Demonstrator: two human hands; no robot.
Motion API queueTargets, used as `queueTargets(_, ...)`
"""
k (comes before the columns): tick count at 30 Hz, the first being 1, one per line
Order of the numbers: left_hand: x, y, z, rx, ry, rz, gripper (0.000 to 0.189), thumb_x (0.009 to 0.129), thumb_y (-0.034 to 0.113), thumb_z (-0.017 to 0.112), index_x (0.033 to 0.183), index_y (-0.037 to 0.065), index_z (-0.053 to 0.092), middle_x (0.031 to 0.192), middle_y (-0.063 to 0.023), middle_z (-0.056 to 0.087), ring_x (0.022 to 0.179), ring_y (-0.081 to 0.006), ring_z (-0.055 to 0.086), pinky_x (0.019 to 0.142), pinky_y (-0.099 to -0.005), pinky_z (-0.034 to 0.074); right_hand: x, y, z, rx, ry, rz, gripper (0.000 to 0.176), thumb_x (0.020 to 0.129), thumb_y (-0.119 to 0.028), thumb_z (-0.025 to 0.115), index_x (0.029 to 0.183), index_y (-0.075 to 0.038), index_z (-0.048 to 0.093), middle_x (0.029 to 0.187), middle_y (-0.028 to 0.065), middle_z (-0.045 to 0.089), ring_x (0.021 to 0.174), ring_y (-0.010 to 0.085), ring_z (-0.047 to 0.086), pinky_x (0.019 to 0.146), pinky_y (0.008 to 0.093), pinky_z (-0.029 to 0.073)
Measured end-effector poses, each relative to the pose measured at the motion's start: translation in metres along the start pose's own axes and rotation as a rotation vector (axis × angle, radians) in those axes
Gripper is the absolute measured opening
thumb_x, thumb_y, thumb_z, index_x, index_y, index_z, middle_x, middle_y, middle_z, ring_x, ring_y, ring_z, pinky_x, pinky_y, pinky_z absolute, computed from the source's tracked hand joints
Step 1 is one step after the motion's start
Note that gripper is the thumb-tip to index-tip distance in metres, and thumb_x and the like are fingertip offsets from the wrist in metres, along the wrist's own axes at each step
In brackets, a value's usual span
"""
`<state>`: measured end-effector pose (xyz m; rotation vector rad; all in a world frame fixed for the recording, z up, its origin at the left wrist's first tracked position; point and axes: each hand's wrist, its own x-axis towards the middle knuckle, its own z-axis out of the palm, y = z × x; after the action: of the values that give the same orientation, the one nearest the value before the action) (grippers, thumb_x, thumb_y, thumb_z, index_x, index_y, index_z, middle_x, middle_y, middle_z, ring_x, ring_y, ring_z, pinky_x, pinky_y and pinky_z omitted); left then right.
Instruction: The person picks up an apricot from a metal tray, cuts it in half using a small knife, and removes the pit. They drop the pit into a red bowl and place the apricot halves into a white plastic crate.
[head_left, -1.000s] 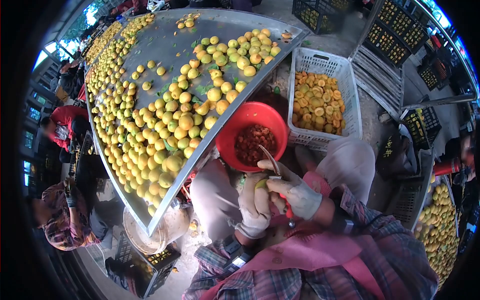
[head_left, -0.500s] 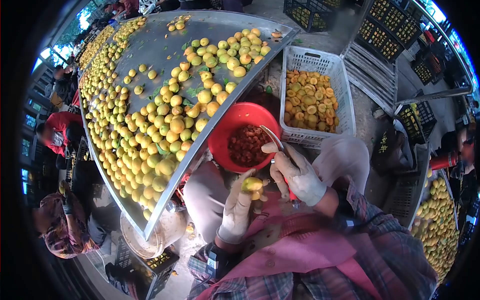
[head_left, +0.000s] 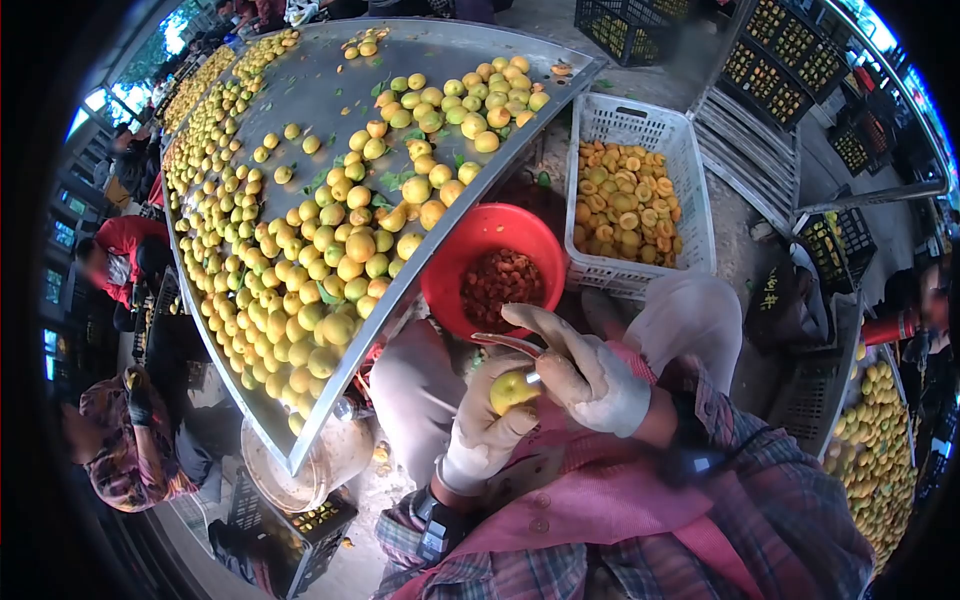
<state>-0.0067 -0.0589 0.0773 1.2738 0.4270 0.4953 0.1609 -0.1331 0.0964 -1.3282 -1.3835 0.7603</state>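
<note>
And here the gloved left hand grips a yellow-green fruit near the red bowl, the right hand clasping a curved tool close by, seemingly lining them up, the next move calling for steady fruit and careful aim.

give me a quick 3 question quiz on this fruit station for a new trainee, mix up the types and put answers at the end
1. What colour is the round bowl between the metal table and the white crate?
a) blue
b) red
c) green

2. True or false: the white crate stands on top of the metal table.

3. Which hand grips the yellow-green fruit, and which holds the curved tool?

Key:
1. b
2. False
3. The left hand grips the fruit; the right hand holds the tool.
</note>
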Motion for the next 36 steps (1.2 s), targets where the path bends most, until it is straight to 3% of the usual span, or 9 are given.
queueTargets(3,0.000,0.003,-0.002,0.127,-0.023,0.066,0.075,0.080,0.055,0.069,0.126,0.000,0.045,0.111,-0.0067,0.055,0.098,-0.0146,0.054,0.086,-0.0283,0.044,0.000,0.008,0.002,-0.390,0.060,-0.418,0.043,0.092,0.005,0.039,0.134,0.006,0.033,0.140,0.0316,0.041,0.120,0.0459,0.052,0.092,0.0389,0.050)
queueTargets(6,-0.003,0.005,-0.004,0.170,-0.049,0.078,0.071,0.082,0.051,0.069,0.125,0.000,0.046,0.114,-0.0069,0.055,0.102,-0.0157,0.054,0.090,-0.0304,0.042,-0.003,-0.003,0.001,-0.227,0.045,-0.304,0.042,0.092,0.004,0.039,0.133,0.006,0.030,0.138,0.0353,0.040,0.118,0.0504,0.051,0.087,0.0399,0.053)
queueTargets(11,-0.005,0.001,-0.007,0.200,-0.082,0.100,0.069,0.082,0.050,0.070,0.125,0.001,0.046,0.114,-0.0062,0.056,0.100,-0.0148,0.054,0.089,-0.0296,0.043,-0.002,0.000,0.000,0.047,-0.055,-0.047,0.054,0.097,-0.015,0.048,0.144,0.003,0.028,0.139,0.0193,0.047,0.102,0.0312,0.063,0.084,0.0352,0.051)
queueTargets(13,-0.006,0.004,-0.007,0.185,-0.104,0.088,0.057,0.086,0.039,0.069,0.122,0.000,0.051,0.116,-0.0139,0.056,0.106,-0.0246,0.055,0.092,-0.0344,0.042,-0.003,-0.001,-0.001,-0.032,-0.067,-0.065,0.055,0.098,-0.017,0.048,0.145,0.002,0.027,0.139,0.0191,0.047,0.105,0.0299,0.063,0.087,0.0345,0.050)
queueTargets(23,-0.003,-0.001,-0.008,0.075,-0.002,0.007,0.057,0.088,0.043,0.067,0.124,0.001,0.050,0.113,-0.0074,0.056,0.102,-0.0178,0.054,0.091,-0.0309,0.042,-0.015,0.002,0.005,0.250,-0.059,0.097,0.066,0.097,-0.016,0.054,0.150,-0.002,0.018,0.144,0.0147,0.040,0.118,0.0225,0.052,0.100,0.0341,0.041)
queueTargets(25,-0.001,-0.007,-0.006,0.093,0.051,-0.014,0.067,0.084,0.051,0.067,0.124,0.001,0.048,0.108,-0.0063,0.056,0.092,-0.0142,0.054,0.081,-0.0267,0.044,-0.019,-0.011,0.002,0.544,-0.123,0.533,0.059,0.096,-0.011,0.053,0.146,-0.001,0.025,0.131,0.0121,0.048,0.107,0.0178,0.055,0.090,0.0337,0.047)
queueTargets(31,-0.004,-0.009,-0.011,-0.075,0.114,-0.099,0.077,0.080,0.067,0.060,0.121,0.003,0.046,0.095,-0.0051,0.059,0.072,-0.0082,0.052,0.059,-0.0187,0.043,-0.024,-0.013,0.002,0.300,0.031,0.475,0.023,0.092,-0.001,0.052,0.115,-0.001,0.048,0.106,0.0138,0.052,0.081,0.0235,0.058,0.067,0.0312,0.049)
queueTargets(32,-0.004,-0.009,-0.013,-0.147,0.099,-0.086,0.078,0.081,0.071,0.053,0.120,0.003,0.047,0.094,-0.0046,0.059,0.071,-0.0072,0.052,0.058,-0.0175,0.041,-0.022,-0.005,0.004,0.170,0.046,0.188,0.012,0.097,-0.008,0.041,0.107,-0.008,0.047,0.067,0.0007,0.044,0.053,0.0080,0.040,0.049,0.0232,0.032)
queueTargets(36,0.001,-0.015,-0.015,-0.353,0.131,-0.083,0.083,0.084,0.080,0.029,0.113,0.005,0.049,0.088,-0.0041,0.060,0.065,-0.0057,0.049,0.052,-0.0167,0.036,-0.023,-0.010,0.004,0.116,-0.035,0.187,0.010,0.096,-0.007,0.044,0.105,-0.005,0.048,0.076,0.0058,0.048,0.059,0.0116,0.048,0.057,0.0267,0.040)
